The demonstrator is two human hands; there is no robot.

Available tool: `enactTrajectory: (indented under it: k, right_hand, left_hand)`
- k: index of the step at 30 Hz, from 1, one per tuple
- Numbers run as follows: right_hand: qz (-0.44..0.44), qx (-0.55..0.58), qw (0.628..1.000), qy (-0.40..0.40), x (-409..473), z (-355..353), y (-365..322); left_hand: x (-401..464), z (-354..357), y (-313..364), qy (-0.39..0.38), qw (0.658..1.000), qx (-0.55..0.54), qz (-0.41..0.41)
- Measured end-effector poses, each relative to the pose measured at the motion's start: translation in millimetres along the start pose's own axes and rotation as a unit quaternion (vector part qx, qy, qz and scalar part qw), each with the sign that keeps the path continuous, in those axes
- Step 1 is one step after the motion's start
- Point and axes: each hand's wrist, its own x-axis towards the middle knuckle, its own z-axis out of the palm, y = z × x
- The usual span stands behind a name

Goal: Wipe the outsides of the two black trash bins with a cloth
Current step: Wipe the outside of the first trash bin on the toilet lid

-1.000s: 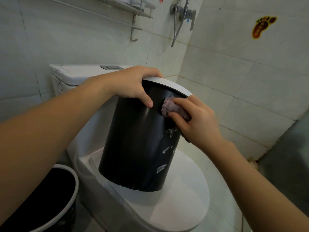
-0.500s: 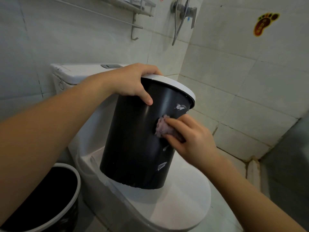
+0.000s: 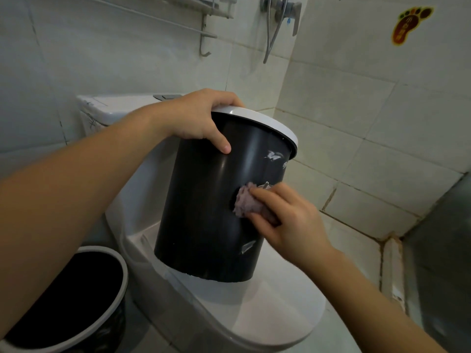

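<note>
Hidden and cut-off parts

The left hand (image 3: 201, 118) curls over the bin's (image 3: 209, 220) white rim, its fingertips out of sight inside. Most of the cloth (image 3: 246, 203) is covered by the right hand (image 3: 288, 220). The second bin (image 3: 76, 301) is cropped by the lower left edge, and the shelf (image 3: 204, 8) by the top.

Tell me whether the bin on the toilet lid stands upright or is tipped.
Tipped. The black trash bin leans right on the toilet lid, its white rim slanted. The left hand grips the rim; the right hand presses a cloth against its side.
</note>
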Motion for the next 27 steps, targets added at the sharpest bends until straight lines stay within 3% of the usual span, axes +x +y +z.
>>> enactTrajectory:
  k: [5,17,27]
  right_hand:
    - [-0.086,0.009,0.994,-0.071,-36.3,2.9,-13.0]
    - [-0.043,0.032,0.998,-0.044,-40.2,1.4,-11.7]
    - [-0.023,0.044,0.997,-0.052,-38.7,4.9,-7.9]
  left_hand:
    - [1.0,0.5,1.2,0.003,1.000,-0.007,-0.002]
    - [0.6,0.9,-11.1,0.026,0.996,-0.089,0.002]
    - [10.7,6.7,3.7,0.007,1.000,0.023,0.016]
